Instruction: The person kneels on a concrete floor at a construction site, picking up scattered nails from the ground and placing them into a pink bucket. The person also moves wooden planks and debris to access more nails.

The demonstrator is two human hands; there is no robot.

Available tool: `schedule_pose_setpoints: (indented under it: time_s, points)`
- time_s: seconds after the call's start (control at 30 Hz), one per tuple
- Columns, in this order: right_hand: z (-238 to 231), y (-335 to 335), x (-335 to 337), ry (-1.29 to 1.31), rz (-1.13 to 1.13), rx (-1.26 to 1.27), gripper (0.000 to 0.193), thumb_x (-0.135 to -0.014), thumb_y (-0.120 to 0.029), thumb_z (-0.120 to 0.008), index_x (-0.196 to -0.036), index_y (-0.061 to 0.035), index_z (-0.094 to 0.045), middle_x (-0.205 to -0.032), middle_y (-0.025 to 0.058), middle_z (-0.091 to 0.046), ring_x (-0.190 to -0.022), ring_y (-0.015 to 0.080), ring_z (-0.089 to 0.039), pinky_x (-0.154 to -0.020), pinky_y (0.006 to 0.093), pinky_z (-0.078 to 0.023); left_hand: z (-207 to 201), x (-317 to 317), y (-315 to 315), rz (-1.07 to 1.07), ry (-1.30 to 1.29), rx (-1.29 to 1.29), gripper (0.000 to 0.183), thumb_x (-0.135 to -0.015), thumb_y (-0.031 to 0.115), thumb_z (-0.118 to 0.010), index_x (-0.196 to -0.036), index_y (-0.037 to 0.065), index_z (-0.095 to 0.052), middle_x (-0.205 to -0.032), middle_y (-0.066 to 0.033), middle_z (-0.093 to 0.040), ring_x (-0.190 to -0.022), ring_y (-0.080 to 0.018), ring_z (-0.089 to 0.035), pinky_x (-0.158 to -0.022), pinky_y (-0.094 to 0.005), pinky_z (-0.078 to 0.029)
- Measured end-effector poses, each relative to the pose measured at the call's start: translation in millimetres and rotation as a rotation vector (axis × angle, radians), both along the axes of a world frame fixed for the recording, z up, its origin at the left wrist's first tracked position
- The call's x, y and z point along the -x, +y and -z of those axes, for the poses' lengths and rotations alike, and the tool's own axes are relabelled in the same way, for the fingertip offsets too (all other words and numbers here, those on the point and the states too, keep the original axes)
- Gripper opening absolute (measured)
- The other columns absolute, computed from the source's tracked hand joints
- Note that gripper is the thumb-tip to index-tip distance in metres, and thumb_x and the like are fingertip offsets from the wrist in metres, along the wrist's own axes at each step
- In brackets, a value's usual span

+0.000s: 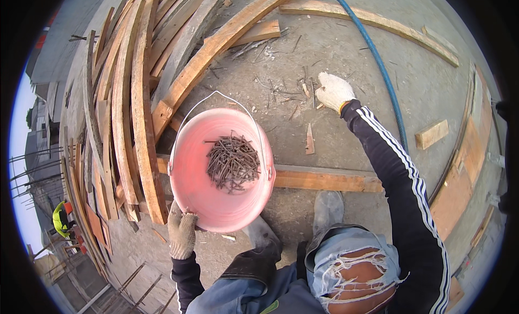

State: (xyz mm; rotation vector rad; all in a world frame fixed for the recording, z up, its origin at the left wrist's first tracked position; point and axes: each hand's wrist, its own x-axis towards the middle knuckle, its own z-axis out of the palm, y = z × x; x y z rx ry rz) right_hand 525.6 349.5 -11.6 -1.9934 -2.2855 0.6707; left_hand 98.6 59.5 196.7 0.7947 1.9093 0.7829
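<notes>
The left hand (181, 234), in a knit work glove, is gripping the near rim of a pink bucket (190, 184), fingers curled over the edge. The bucket is sitting just ahead of that hand, its wire handle (216, 98) lying back over the far rim, away from the grip. Inside it, a heap of rusty nails (232, 161) is lying in the middle of the bottom, taking up only a small part of it.

Further right and well ahead of the bucket, the right hand (334, 90), also gloved, is reaching down to the concrete among scattered nails (286, 92). Its fingers are bunched toward the ground, but whether they are pinching anything I cannot tell. The loose nails are lying just to the left of this hand, pointing every which way, so the right hand is much the nearer. The bucket is back toward the body and left of that hand, across a plank (324, 180).
</notes>
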Motion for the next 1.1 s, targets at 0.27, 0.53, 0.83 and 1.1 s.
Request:
schedule_pose_setpoints:
  time_s: [0.27, 0.53, 0.83, 1.1]
  points:
    - [-15, -4, -2, -0.075, -0.094, 0.031, 0.041, -0.09, -0.031, -0.063, -0.123, -0.0051, -0.065, -0.13, 0.0243, -0.066, -0.118, 0.04, -0.067, -0.098, 0.0503, -0.054, 2, 4, -4, 0.019, -0.03, -0.037, 0.052, -0.094, 0.005, -0.053, -0.146, 0.0, -0.053, -0.091, 0.0069, -0.059, -0.071, -0.0014, -0.048, -0.06, -0.0193, -0.04]
    - [-31, -1, 7, -0.191, -0.174, 0.137, 0.032, -0.086, -0.028, -0.067, -0.107, -0.0043, -0.07, -0.107, 0.0234, -0.074, -0.102, 0.0426, -0.071, -0.088, 0.0512, -0.057, 11, 19, -11, 0.06, -0.011, 0.0, 0.056, -0.095, 0.008, -0.06, -0.15, 0.003, -0.051, -0.104, 0.0001, -0.063, -0.08, -0.0059, -0.057, -0.065, -0.0211, -0.049]
    - [-24, -4, -5, -0.083, -0.183, 0.072, 0.033, -0.088, -0.024, -0.065, -0.112, -0.0021, -0.068, -0.111, 0.0254, -0.073, -0.106, 0.0425, -0.07, -0.091, 0.0512, -0.056, 14, 18, -13, 0.077, -0.007, -0.027, 0.055, -0.095, 0.008, -0.059, -0.149, 0.001, -0.05, -0.101, 0.0007, -0.063, -0.078, -0.0055, -0.056, -0.062, -0.0219, -0.049]
    - [-1, -13, -4, -0.112, -0.203, 0.022, 0.034, -0.09, -0.02, -0.062, -0.118, -0.0007, -0.064, -0.117, 0.0254, -0.07, -0.109, 0.0432, -0.069, -0.092, 0.0514, -0.056, 10, 14, -10, 0.079, -0.013, -0.024, 0.053, -0.096, 0.009, -0.06, -0.147, 0.0, -0.051, -0.103, 0.001, -0.063, -0.08, -0.0044, -0.057, -0.064, -0.0211, -0.05]
